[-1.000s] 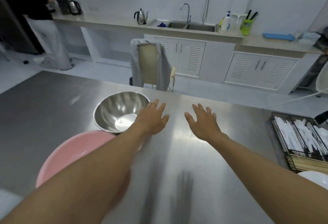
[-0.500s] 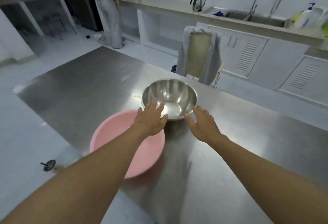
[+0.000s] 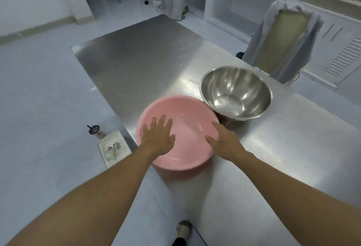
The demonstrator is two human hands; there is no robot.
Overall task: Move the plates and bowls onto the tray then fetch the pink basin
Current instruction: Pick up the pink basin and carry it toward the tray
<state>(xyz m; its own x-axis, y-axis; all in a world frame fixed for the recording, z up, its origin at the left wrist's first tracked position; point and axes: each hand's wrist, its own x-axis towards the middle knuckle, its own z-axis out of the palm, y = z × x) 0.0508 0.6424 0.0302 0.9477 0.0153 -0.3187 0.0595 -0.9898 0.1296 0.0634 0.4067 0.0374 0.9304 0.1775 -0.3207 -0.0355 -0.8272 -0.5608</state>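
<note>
Now we reach with both hands spread wide, left hand [image 3: 158, 138] over the near-left rim of the pink basin [image 3: 187, 128], right hand [image 3: 224, 140] at its right rim, beside the steel bowl [image 3: 235, 93].

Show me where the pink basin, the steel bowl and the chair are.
pink basin [image 3: 187, 128]: head view, on the bare inner floor between the hands.
steel bowl [image 3: 236, 91]: head view, on its inner wall.
chair [image 3: 287, 31]: head view, on the beige backrest.
</note>
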